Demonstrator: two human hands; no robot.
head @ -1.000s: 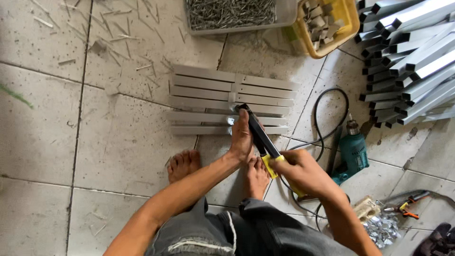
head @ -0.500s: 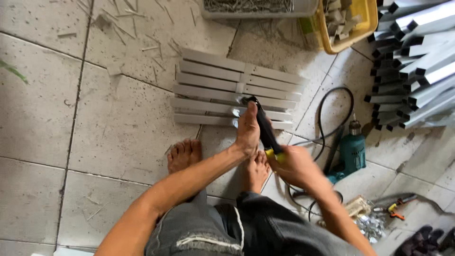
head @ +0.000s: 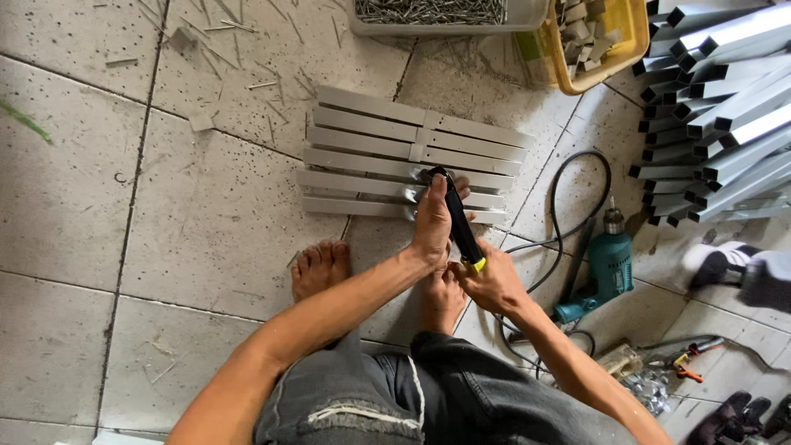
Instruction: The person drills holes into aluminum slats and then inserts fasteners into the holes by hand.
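Here my left hand is wrapped around the upper part of a black long-handled hand riveter with a yellow band near its grip end, fingers closed over the handles just below the tool's head. My right hand clasps the lower end of the same tool, closed tight where the yellow band shows. The riveter's head presses down on a flat panel of grey metal slats joined by a short cross strip, at the near edge of the panel, on the second slat from me. The tool leans back from there towards my body.

The panel lies on a pale speckled tile floor. My bare left foot rests on the tiles just below the panel's near left corner, and my other bare foot sits under my hands, partly hidden by them. To the right of the panel, a teal electric drill with a black cord lies on the floor, its cord looping up beside the panel's right end. Further right of the panel is a stack of grey square metal tubes. Above the panel stand a clear tray full of thin metal pins and a yellow plastic bin holding small metal pieces.
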